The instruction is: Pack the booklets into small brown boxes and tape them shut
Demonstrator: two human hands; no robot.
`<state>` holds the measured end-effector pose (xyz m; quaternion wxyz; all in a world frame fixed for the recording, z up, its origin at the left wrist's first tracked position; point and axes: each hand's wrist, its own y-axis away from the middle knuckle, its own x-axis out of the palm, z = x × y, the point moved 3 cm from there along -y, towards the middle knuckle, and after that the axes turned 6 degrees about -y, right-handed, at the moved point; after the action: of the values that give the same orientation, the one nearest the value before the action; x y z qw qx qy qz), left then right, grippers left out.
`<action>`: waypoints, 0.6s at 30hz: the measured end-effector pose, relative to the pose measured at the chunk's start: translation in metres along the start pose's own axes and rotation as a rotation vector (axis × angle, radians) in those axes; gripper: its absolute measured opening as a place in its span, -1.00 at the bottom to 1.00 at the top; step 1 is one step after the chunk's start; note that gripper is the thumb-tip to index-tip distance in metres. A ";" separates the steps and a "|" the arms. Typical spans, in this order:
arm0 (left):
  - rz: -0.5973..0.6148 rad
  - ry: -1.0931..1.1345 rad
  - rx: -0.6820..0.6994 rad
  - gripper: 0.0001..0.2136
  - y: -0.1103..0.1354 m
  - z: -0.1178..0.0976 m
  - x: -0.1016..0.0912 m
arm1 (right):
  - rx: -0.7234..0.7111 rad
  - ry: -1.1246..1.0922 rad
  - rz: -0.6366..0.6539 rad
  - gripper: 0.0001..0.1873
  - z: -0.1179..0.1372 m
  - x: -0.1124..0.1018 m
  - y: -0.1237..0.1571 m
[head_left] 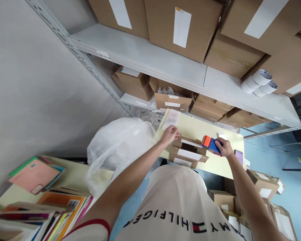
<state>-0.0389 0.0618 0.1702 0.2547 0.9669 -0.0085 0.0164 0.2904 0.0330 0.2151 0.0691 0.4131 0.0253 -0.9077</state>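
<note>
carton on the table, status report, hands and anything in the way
Right hand gripping blue-and-orange tool. Left hand near carton, grip unclear. Carton showing dark gap. Phone rightward, not between hands.

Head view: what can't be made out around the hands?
All in the head view:
Open brown cardboard box: inside, lost in shadow.
Blue and orange tape dispenser: one end, covered by the right hand.
Rectangular purple-lit phone: display details, too small.
Left hand: whether it touches the box, too small to tell.
</note>
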 end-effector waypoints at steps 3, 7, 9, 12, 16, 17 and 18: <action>0.166 -0.146 0.207 -0.73 0.019 -0.002 0.037 | -0.017 -0.130 -0.046 -0.54 0.009 0.005 0.002; 0.210 -0.572 0.673 -0.37 0.053 0.006 0.048 | -0.007 -0.237 -0.080 -0.53 0.017 0.012 0.006; 0.284 -0.866 0.855 -0.14 0.066 0.015 0.039 | 0.008 -0.282 -0.089 -0.52 0.018 0.014 0.008; 0.384 -1.157 0.891 -0.17 0.066 0.031 0.026 | 0.033 -0.336 -0.103 -0.49 0.017 0.014 0.011; 0.373 -1.117 0.771 -0.45 0.043 0.042 0.033 | 0.036 -0.401 -0.136 -0.45 0.021 0.013 0.008; 0.366 -1.059 0.748 -0.48 0.037 0.044 0.037 | 0.032 -0.412 -0.142 -0.44 0.024 0.013 0.005; 0.365 -0.995 0.730 -0.50 0.030 0.045 0.042 | 0.027 -0.421 -0.143 -0.43 0.027 0.015 0.001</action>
<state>0.0037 0.0128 0.1474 -0.1320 0.8663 -0.2841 -0.3891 0.2611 0.0274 0.2214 0.0027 0.2123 0.0272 -0.9768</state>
